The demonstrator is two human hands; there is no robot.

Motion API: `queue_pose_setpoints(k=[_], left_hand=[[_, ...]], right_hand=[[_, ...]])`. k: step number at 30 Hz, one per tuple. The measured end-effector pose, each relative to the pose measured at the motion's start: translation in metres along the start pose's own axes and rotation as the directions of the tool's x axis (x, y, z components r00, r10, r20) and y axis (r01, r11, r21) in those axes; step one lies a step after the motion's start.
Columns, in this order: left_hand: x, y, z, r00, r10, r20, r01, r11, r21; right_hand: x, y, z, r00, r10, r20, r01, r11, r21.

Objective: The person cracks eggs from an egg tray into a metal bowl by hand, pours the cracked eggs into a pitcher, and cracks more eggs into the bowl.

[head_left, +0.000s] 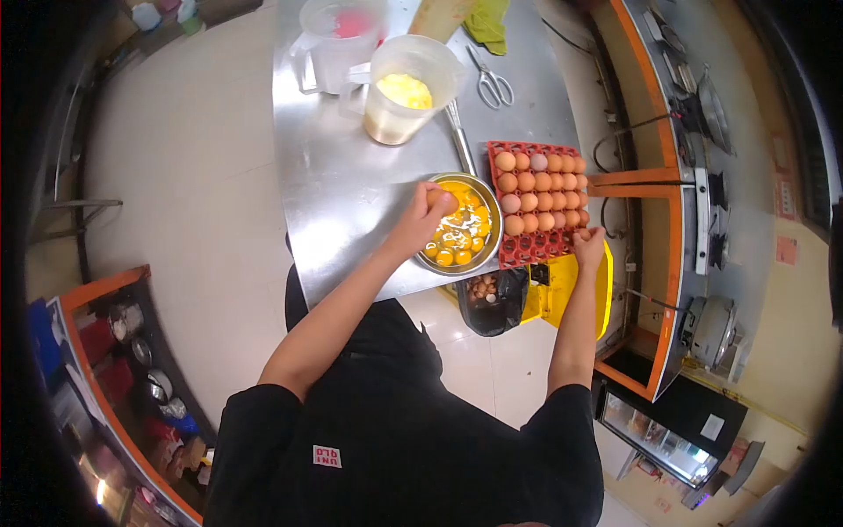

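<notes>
My left hand [416, 221] is closed round a brown egg [446, 204] over the left part of a round metal bowl [495, 230]. Inside the bowl lie many raw yolks [457, 235] in clear egg white. To the right of the bowl is a red egg tray [527, 252] with several rows of brown eggs; its nearest pockets hold none. My right hand [590, 246] is at the tray's near right corner, its fingers pressed together beside the last eggs. What they grip, if anything, is too small to tell. A whisk [460, 140] lies just beyond the bowl.
On the metal table [334, 211] stand a plastic jug [397, 123] with yellow contents and another jug [332, 53]. Scissors [492, 83] and a green cloth [487, 26] lie farther back. Below the near edge, a black-lined bin [493, 316] with eggshells has a yellow lid [601, 299].
</notes>
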State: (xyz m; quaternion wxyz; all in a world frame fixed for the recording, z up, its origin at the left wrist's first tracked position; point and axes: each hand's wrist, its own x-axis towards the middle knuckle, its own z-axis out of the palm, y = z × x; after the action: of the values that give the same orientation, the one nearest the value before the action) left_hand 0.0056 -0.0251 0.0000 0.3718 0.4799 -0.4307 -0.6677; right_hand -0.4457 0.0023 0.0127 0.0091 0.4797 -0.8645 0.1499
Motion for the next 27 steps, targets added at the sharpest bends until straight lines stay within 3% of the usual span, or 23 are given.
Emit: queue_pose_setpoints(k=[4, 7, 9, 11, 12, 15, 19, 27], left_hand=[[-0.005, 0.012, -0.001, 0.996, 0.075, -0.04, -0.073, 0.996, 0.048], [-0.002, 0.004, 0.005, 0.992, 0.119, -0.051, -0.116, 0.991, 0.068], [-0.005, 0.011, 0.008, 0.997, 0.072, 0.001, -0.072, 0.997, 0.017], [-0.005, 0.014, 0.012, 0.996, 0.09, 0.022, -0.09, 0.996, 0.006], [-0.005, 0.012, 0.014, 0.992, 0.128, 0.013, -0.128, 0.992, 0.019], [-0.005, 0.011, 0.015, 0.992, 0.123, 0.02, -0.123, 0.992, 0.001], [-0.008, 0.013, 0.013, 0.992, 0.128, 0.014, -0.128, 0.992, -0.016], [-0.012, 0.021, 0.006, 0.987, 0.154, -0.036, -0.154, 0.988, 0.001]], right_hand=[[-0.02, -0.035, -0.021, 0.981, -0.077, -0.178, 0.119, 0.963, 0.242], [-0.057, -0.1, -0.041, 0.971, -0.234, 0.054, 0.164, 0.812, 0.56], [-0.083, -0.136, -0.038, 0.924, -0.38, -0.05, 0.369, 0.848, 0.381], [-0.093, -0.162, -0.031, 0.923, -0.382, 0.041, 0.308, 0.799, 0.517], [-0.099, -0.181, -0.04, 0.927, -0.113, 0.357, -0.149, 0.765, 0.627], [-0.099, -0.197, -0.029, 0.958, -0.244, 0.148, 0.108, 0.791, 0.602], [-0.096, -0.213, -0.028, 0.919, -0.395, -0.003, 0.325, 0.752, 0.573], [-0.085, -0.2, -0.026, 0.908, -0.379, 0.179, 0.163, 0.712, 0.683]])
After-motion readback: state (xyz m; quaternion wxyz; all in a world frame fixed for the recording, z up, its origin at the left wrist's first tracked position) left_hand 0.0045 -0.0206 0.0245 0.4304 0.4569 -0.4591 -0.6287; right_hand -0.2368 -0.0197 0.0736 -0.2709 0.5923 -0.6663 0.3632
